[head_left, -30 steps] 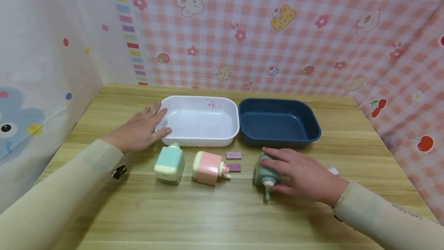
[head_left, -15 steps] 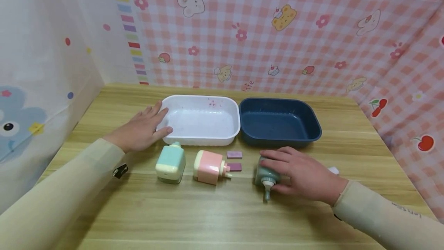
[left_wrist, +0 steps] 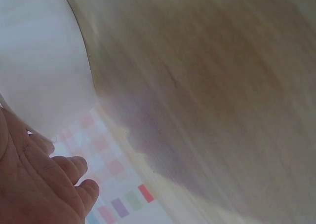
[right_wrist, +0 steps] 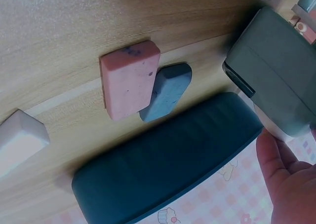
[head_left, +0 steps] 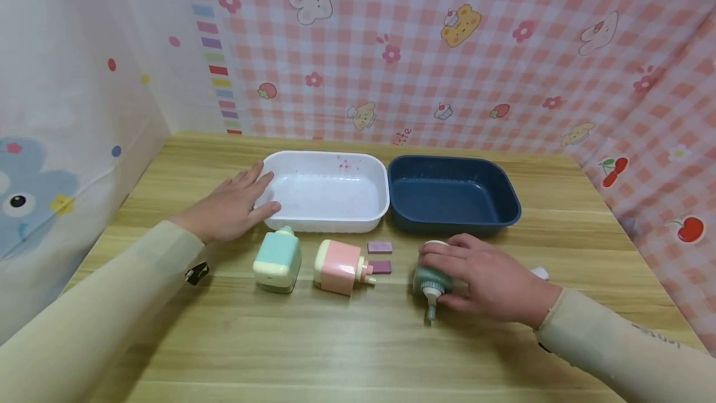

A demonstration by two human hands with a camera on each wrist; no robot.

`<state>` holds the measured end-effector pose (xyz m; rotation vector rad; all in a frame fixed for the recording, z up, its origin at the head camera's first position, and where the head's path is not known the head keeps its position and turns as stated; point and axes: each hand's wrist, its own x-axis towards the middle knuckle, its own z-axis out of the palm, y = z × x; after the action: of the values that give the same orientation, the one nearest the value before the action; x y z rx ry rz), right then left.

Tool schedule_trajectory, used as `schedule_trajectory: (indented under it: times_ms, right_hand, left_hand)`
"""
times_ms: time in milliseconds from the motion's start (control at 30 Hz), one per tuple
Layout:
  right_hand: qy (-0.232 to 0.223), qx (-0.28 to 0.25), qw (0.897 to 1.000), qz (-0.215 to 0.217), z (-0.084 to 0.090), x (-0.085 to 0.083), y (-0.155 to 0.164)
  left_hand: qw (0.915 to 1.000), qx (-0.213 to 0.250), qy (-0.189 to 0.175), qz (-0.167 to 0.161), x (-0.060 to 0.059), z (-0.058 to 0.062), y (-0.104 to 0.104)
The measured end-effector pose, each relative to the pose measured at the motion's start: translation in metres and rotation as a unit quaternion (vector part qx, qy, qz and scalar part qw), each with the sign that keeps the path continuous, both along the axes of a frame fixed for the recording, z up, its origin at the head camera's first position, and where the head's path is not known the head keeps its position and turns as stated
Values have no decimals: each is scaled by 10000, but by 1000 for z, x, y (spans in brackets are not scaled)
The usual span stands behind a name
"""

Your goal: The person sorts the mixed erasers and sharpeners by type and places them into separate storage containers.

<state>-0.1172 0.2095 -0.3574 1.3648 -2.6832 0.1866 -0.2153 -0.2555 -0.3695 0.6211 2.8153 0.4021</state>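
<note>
My right hand [head_left: 492,275] grips a dark green crank pencil sharpener [head_left: 427,275], fingers over its top and thumb beside the crank end. In the right wrist view this sharpener [right_wrist: 274,68] shows a boxy body with a dark slot. The crank points toward me. My left hand [head_left: 229,207] lies with fingers spread at the left edge of the white tray [head_left: 324,226]; the tray wall [left_wrist: 44,56] stands beside these fingers in the left wrist view. Between the hands are a teal sharpener [head_left: 278,260] and a pink sharpener [head_left: 340,266].
A navy tray [head_left: 453,227] adjoins the white one. Two purple eraser-like blocks [head_left: 380,247] lie beside the pink sharpener. In the right wrist view are a pink eraser [right_wrist: 131,78], a blue eraser [right_wrist: 168,91] and a white block [right_wrist: 22,137]. A patterned cloth [head_left: 419,48] hangs behind.
The green sharpener has tipped slightly under my right hand, and its pale far end now shows. My left hand keeps its place at the white tray. The head view has shifted a little.
</note>
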Motion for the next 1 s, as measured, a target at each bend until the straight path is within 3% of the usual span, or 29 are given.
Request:
schedule_trajectory:
  times_ms: [1000]
  right_hand:
    - [-119, -158, 9998, 81, 0, 3, -2]
  left_hand:
    - [10000, 84, -41, -26, -1, -3, -2]
